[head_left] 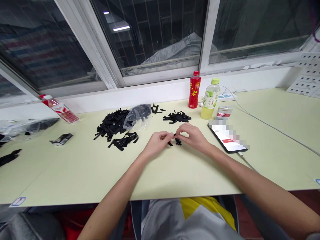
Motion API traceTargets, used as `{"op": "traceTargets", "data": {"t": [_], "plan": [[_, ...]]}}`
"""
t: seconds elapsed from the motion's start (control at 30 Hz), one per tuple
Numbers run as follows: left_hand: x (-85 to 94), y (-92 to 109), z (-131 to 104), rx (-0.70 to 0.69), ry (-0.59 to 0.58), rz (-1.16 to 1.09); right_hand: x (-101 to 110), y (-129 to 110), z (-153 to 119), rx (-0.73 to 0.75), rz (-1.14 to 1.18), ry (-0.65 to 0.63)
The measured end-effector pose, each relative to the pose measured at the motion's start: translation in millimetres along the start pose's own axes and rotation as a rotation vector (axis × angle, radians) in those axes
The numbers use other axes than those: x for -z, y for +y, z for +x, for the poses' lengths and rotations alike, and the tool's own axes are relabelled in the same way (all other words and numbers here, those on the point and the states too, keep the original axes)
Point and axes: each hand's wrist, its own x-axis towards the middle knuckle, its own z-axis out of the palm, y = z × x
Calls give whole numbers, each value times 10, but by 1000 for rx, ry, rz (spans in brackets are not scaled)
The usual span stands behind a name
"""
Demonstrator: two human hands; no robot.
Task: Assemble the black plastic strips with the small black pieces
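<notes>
Your grey shirt (162, 226) with its yellow patch sits just below the near edge of the table (160, 180), and your forearms reach in over that edge. Your left hand (158, 142) and right hand (192, 136) meet around the middle of the table. On each, thumb and forefinger press together, pinching a short black strip (175, 134) between the two hands, just above the tabletop. A dark strip end (170, 144) shows under your left fingers; you cannot tell whether it belongs to the same piece. Small round black pieces (178, 142) lie clustered just beneath your right fingertips.

Toward the far edge, left of your hands, a large heap of black strips (110, 125) touches a clear bag (137, 116), with a smaller bunch (125, 140) on its near side. Another bunch (177, 116) lies beyond your hands. Near the far edge, to your right, stand a red bottle (194, 91), a green-capped bottle (210, 100) and a small carton (224, 113); a phone (227, 138) lies nearer you.
</notes>
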Motion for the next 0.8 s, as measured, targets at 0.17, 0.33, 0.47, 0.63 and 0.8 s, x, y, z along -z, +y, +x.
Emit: {"op": "traceTargets", "data": {"t": [0.17, 0.33, 0.47, 0.63, 0.8], "plan": [[-58, 26, -54, -130, 7, 322, -44, -37, -15, 42, -3, -23], [-20, 10, -44, -258, 75, 447, -50, -68, -34, -48, 24, 4], [18, 7, -20, -212, 184, 426, -103, -77, -50, -171, 89, -11], [-10, 13, -9, -143, 223, 30, -174, -153, -59, -261, 168, -143], [-22, -2, 2, -92, 217, -105, -145, -171, -44, -225, 227, -139]]}}
